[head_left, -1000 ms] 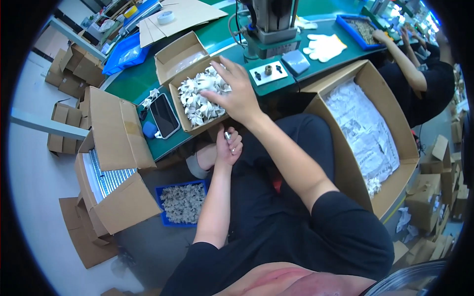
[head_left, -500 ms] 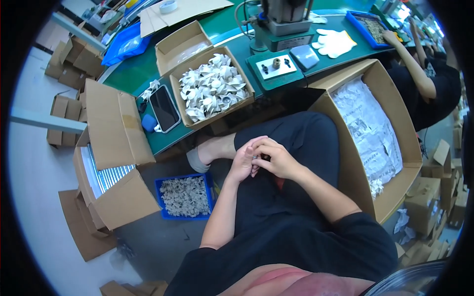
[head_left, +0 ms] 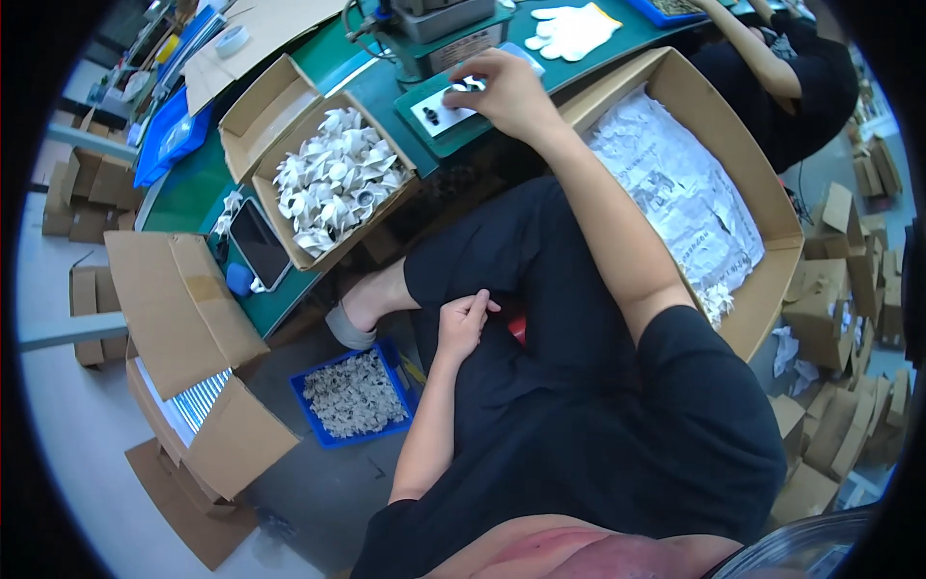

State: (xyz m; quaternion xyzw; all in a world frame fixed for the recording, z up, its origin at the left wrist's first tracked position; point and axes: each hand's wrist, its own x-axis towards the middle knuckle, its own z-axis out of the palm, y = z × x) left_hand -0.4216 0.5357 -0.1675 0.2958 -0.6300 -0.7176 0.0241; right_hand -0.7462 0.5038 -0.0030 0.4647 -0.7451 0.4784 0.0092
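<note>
The right hand (head_left: 503, 94) reaches over a metal plate (head_left: 448, 120) with dark knobs, at the foot of a machine (head_left: 442, 43); its fingers bend down over the plate, and whether they grip anything cannot be told. The left hand (head_left: 465, 325) lies over the lap, fingers curled in; anything inside is hidden. Ahead and left of the left hand, a cardboard box (head_left: 374, 221) holds white bladed wheels (head_left: 338, 183). Below and left of it sits a blue tray (head_left: 353, 440) of small grey pieces (head_left: 355, 394). A white glove (head_left: 573, 32) lies beyond the right hand.
</note>
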